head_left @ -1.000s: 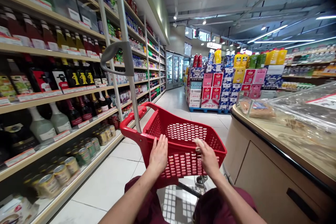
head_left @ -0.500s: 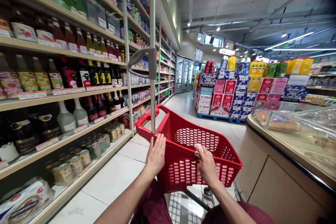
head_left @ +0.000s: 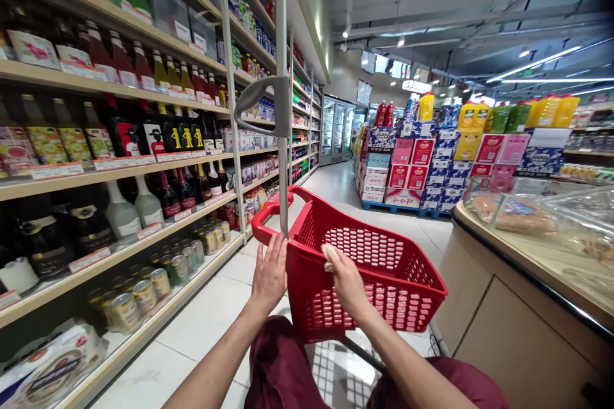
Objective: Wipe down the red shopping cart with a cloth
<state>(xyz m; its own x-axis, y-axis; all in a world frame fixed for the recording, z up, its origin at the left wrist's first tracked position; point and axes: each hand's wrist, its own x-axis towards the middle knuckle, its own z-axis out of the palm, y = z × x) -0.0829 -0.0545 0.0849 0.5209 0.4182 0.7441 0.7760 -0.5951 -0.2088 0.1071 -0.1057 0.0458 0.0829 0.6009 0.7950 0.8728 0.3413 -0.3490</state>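
Observation:
A red plastic shopping cart basket [head_left: 407,262] with perforated walls stands right in front of me, its near side facing my knees. My left hand [head_left: 269,271] lies with straight fingers against the corner by the handle [head_left: 261,223], at the foot of a grey upright pole [head_left: 283,179]. A grey loop-shaped grip [head_left: 261,105] is fixed on that pole. Closed around a crumpled whitish cloth or tissue [head_left: 328,255], my right hand [head_left: 350,281] is at the top of the near wall. Its fingertips are partly hidden by the cloth.
Shelves of bottles [head_left: 129,64] and cans [head_left: 144,294] run along my left. A wood-sided counter [head_left: 484,287] with clear covers stands on the right. Ahead, stacked boxes with juice jugs [head_left: 412,169] rest on a blue pallet, and glass-door coolers [head_left: 336,128] stand farther back.
My right hand has slid left along the basket's near side, carrying the cloth toward the handle end. My left hand has shifted slightly left and up, remaining at the corner.

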